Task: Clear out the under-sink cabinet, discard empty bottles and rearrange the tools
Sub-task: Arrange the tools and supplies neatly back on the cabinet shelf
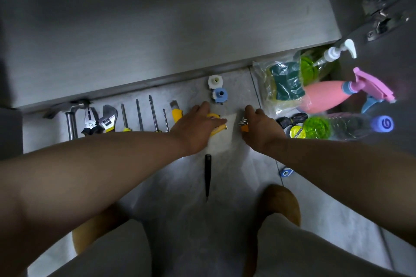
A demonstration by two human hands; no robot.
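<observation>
Tools lie in a row on the floor by the cabinet base: a hammer [71, 119], pliers [90, 122], an adjustable wrench [109, 119], several screwdrivers [139, 117] and a yellow utility knife [176, 113]. My left hand [199, 127] rests on a yellow tape measure [215, 129] that lies on a white sheet [221, 141]. My right hand [258, 128] is closed over an orange-handled hex key set [243, 124]. A black pointed tool [208, 174] lies nearer me. A pink spray bottle [326, 96] lies at the right.
White and blue plastic fittings [217, 90] sit by the cabinet base. At the right are a bag of sponges [283, 83], a pump bottle [333, 54], a clear bottle with blue cap [360, 126], yellow tape roll [297, 132] and black cord [292, 118]. My knees are at the bottom.
</observation>
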